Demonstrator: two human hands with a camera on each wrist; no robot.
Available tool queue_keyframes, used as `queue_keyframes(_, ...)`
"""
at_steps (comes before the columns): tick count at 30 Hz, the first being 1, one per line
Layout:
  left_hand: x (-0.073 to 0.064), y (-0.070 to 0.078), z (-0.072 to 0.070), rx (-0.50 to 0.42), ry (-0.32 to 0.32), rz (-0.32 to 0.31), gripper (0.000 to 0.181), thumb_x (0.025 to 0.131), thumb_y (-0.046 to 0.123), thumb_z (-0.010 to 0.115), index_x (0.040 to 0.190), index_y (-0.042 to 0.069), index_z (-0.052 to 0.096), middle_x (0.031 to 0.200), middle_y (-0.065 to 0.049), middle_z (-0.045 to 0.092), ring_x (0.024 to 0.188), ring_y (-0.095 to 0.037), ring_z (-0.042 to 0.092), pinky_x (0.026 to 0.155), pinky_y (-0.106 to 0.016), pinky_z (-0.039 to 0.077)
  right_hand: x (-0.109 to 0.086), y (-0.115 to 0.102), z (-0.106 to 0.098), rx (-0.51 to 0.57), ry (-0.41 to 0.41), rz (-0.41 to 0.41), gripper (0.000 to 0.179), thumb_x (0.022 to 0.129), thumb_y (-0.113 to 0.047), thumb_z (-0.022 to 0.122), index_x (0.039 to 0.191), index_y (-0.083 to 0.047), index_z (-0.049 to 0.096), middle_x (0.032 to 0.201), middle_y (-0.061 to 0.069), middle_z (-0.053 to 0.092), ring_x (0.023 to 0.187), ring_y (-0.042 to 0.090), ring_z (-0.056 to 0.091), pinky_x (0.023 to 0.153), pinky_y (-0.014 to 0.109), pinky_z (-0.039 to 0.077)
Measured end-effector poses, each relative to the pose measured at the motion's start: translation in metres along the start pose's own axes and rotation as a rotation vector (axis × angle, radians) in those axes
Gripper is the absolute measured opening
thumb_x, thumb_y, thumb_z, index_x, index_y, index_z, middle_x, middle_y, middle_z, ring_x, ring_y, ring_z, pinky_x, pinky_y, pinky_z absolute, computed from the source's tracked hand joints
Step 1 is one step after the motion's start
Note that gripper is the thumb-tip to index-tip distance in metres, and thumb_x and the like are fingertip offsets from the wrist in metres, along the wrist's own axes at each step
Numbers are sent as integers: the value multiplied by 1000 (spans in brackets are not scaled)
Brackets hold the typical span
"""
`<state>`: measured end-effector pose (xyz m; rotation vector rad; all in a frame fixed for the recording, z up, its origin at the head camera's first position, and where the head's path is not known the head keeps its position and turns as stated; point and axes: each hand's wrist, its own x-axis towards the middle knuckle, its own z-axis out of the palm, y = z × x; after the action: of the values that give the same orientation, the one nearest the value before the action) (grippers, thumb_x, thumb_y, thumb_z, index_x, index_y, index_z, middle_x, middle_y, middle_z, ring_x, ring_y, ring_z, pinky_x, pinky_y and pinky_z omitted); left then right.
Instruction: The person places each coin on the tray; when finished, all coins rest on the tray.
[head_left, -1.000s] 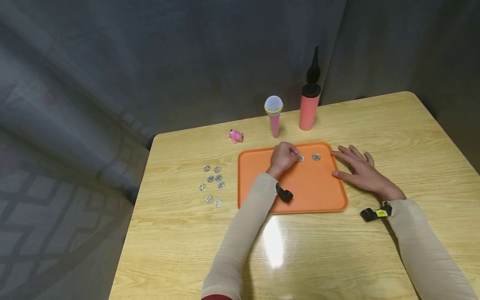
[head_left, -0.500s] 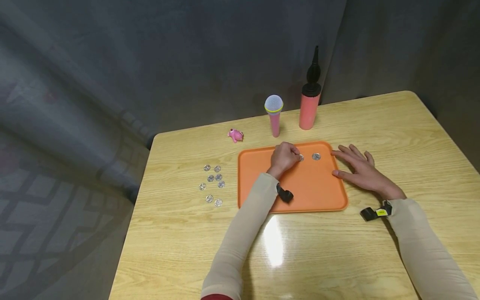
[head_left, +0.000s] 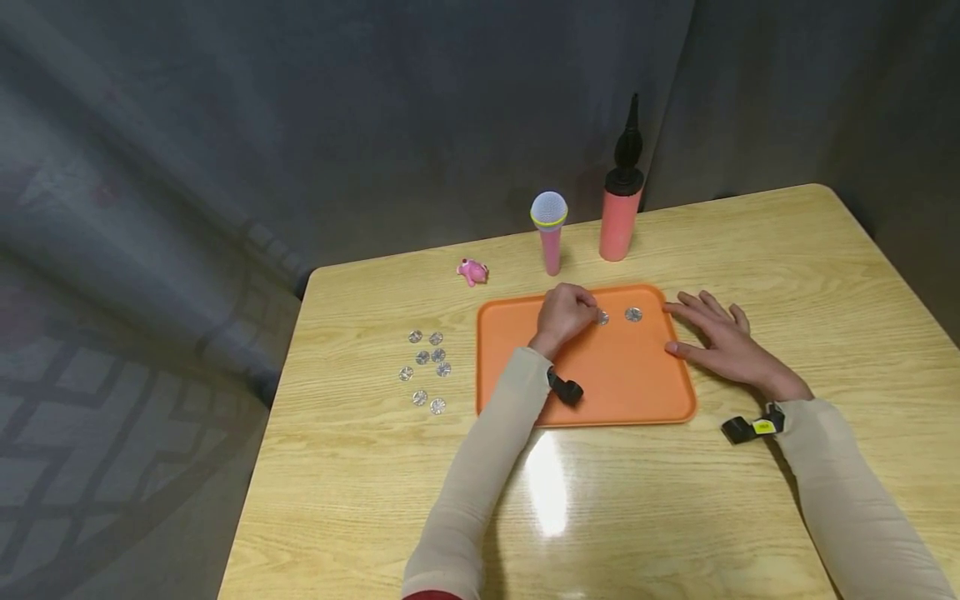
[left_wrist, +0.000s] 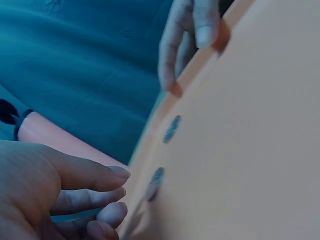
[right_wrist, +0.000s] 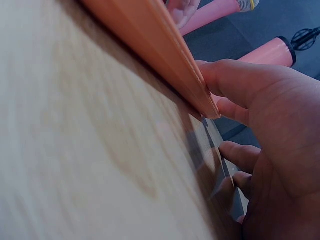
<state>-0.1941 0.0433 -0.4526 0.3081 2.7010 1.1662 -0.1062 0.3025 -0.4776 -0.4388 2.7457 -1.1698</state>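
My left hand (head_left: 566,318) is over the upper middle of the orange tray (head_left: 622,379), fingers loosely bent. In the left wrist view a small gap separates its fingertips (left_wrist: 120,173) from a coin-like silver disc (left_wrist: 156,184) lying flat on the tray. A second silver disc (head_left: 633,314) lies to the right of that one, near the tray's upper right corner. My right hand (head_left: 720,342) rests against the tray's right rim, its fingers spread and the thumb and index finger at the edge. In the right wrist view the thumb (right_wrist: 225,75) touches the rim.
Several more silver discs (head_left: 438,356) lie loose on the wooden table (head_left: 360,500) left of the tray. Behind the tray stand a pink toy microphone (head_left: 551,242) and a pink balloon pump (head_left: 618,225) with a black nozzle. A small pink toy figure (head_left: 472,272) lies farther left.
My left hand has let go of the silver disc and drawn slightly left, leaving it flat on the tray. The right hand has stayed at the rim.
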Motion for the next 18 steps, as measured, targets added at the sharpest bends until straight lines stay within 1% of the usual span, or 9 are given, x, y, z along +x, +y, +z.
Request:
queue_keyframes(4, -1, -4, -11, -50, 20, 35, 8, 87, 14, 74, 87, 8, 80, 88, -5, 78, 69, -11, 66, 58, -15, 44, 1, 0, 1, -4, -5, 5, 69, 95, -30, 66, 154, -11, 36, 163, 31, 18, 154, 49, -4, 114, 71, -18)
queue_keyframes(7, -3, -6, -19, -83, 32, 53, 8, 87, 12, 75, 89, 6, 80, 87, -8, 78, 66, -12, 67, 57, -15, 45, 1, 1, 1, -6, -4, 0, 69, 95, -29, 67, 154, -11, 36, 163, 31, 18, 154, 49, -3, 114, 71, -17)
queue_keyframes(13, -9, -9, -38, -139, 58, 51, 9, 85, 10, 78, 90, 3, 78, 87, -11, 78, 62, -6, 60, 57, -14, 44, 1, 3, 2, -9, 6, -18, 67, 95, -27, 67, 153, -10, 38, 162, 31, 19, 153, 51, -3, 113, 72, -16)
queue_keyframes(18, -15, -13, -57, -139, 87, 62, 9, 84, 10, 78, 90, 2, 78, 87, -12, 77, 65, -5, 58, 58, -14, 43, 1, 2, 1, -11, 7, -17, 68, 95, -28, 67, 153, -10, 38, 162, 31, 19, 153, 51, -2, 114, 71, -16)
